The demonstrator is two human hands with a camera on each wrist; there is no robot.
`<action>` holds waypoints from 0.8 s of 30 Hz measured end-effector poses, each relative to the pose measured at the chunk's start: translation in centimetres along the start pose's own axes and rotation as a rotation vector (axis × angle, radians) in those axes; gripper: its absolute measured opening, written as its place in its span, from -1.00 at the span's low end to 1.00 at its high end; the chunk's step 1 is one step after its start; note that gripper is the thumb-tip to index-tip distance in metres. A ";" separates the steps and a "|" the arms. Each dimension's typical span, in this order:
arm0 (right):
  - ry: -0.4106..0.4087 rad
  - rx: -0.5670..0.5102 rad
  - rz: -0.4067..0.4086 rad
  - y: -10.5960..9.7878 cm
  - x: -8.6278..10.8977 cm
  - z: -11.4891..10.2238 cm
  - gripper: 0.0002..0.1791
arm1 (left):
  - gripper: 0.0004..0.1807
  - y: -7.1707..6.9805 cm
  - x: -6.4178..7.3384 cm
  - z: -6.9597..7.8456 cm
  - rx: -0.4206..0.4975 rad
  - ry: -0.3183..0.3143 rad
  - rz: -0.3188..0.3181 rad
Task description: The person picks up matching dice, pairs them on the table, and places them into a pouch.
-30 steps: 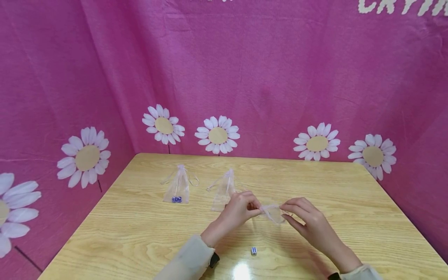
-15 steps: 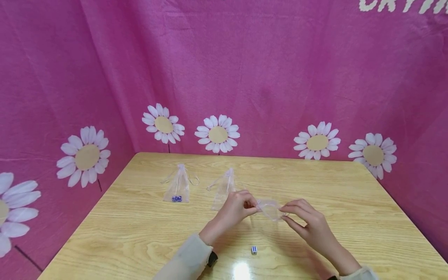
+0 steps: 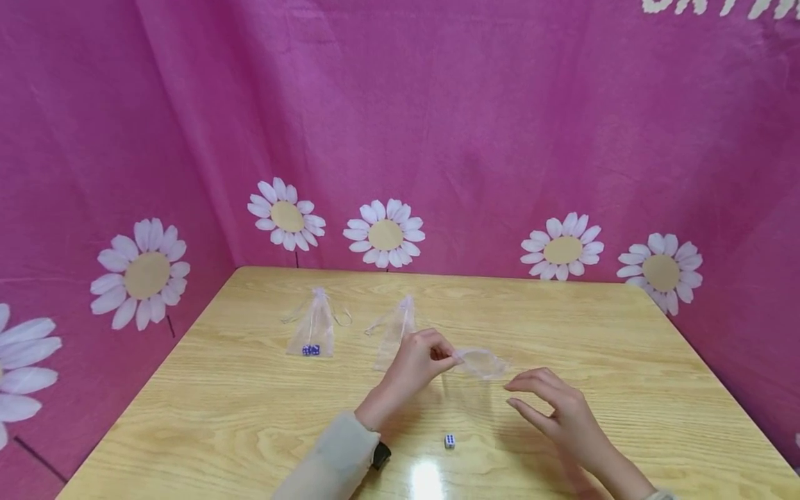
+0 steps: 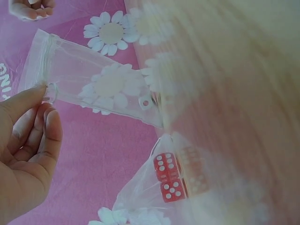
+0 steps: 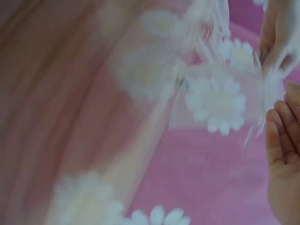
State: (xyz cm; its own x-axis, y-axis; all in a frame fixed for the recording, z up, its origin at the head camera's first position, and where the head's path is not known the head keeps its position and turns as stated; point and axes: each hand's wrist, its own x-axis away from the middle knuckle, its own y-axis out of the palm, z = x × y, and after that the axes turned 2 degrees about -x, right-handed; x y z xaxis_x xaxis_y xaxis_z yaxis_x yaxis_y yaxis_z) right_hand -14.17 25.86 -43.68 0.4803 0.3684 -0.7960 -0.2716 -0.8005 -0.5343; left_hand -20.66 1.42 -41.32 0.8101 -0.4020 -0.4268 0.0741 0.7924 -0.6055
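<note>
My left hand (image 3: 420,361) pinches the rim of a sheer pale-pink drawstring bag (image 3: 481,363), which hangs above the table. In the left wrist view a small white thing with a dark dot (image 4: 146,103) shows at the bag's lower end. My right hand (image 3: 558,410) is apart from the bag, just to its right, thumb and fingers spread with nothing between them. A white die with blue dots (image 3: 450,441) lies on the table nearer to me. Behind my left hand lies a second sheer bag (image 3: 400,326); red dice (image 4: 169,176) show inside a bag in the left wrist view.
Farther left on the wooden table (image 3: 250,417) lies another sheer bag (image 3: 320,319) with blue dice (image 3: 310,350) in its bottom. A pink cloth (image 3: 469,139) printed with white daisies stands behind the table and along its sides.
My right hand has let go of the bag's rim and drawn slightly right and towards me. My left hand keeps its pinch, and the bag's mouth has moved a little away from me.
</note>
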 end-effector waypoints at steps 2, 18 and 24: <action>-0.031 -0.021 -0.057 0.8 -0.3 -0.6 -0.85 | -0.93 0.0 0.0 0.0 0.004 0.003 0.003; -0.180 0.028 -0.493 5.5 -1.7 -2.7 -0.73 | -0.93 -0.3 0.2 -0.1 0.009 -0.019 -0.012; -0.219 0.024 -0.543 6.2 -1.7 -2.6 -0.82 | -0.92 -0.3 0.3 -0.2 0.009 -0.013 -0.003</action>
State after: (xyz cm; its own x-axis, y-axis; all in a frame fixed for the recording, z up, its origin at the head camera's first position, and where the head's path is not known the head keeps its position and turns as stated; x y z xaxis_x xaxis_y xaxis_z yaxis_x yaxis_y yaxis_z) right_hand -14.50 19.02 -44.91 0.3727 0.8140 -0.4455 -0.0547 -0.4600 -0.8862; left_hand -20.56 1.01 -41.36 0.8171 -0.3984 -0.4167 0.0817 0.7955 -0.6004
